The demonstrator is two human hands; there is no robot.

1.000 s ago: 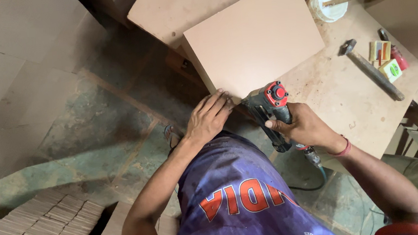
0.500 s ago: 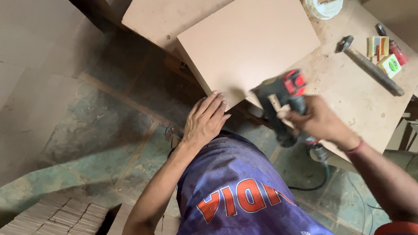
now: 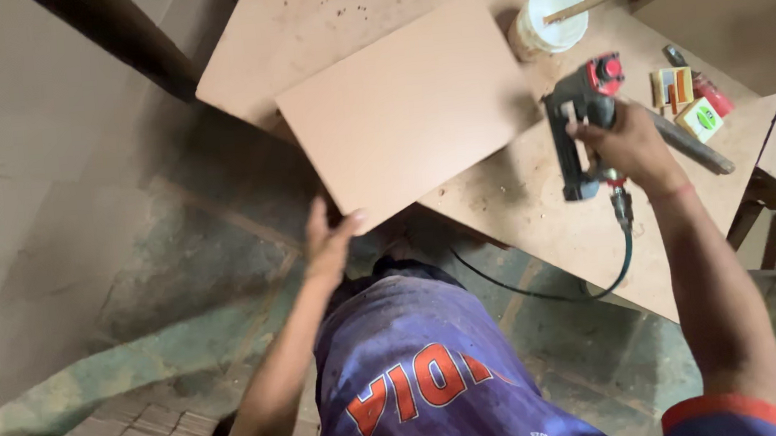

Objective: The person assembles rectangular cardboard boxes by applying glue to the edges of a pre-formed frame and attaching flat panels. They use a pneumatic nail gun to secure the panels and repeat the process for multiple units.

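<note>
R hand (image 3: 626, 139) grips nail gun (image 3: 584, 124); L hand (image 3: 327, 241) touches board (image 3: 407, 106) edge.

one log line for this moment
left hand: open, at flat tan board corner | right hand: holding black-and-red nail gun

My right hand (image 3: 626, 139) swung the nail gun (image 3: 584, 124) off the board (image 3: 407, 106) toward the bench's far edge by the cup (image 3: 554, 14), & my left hand (image 3: 328, 241) slid to the board's near corner.
</note>
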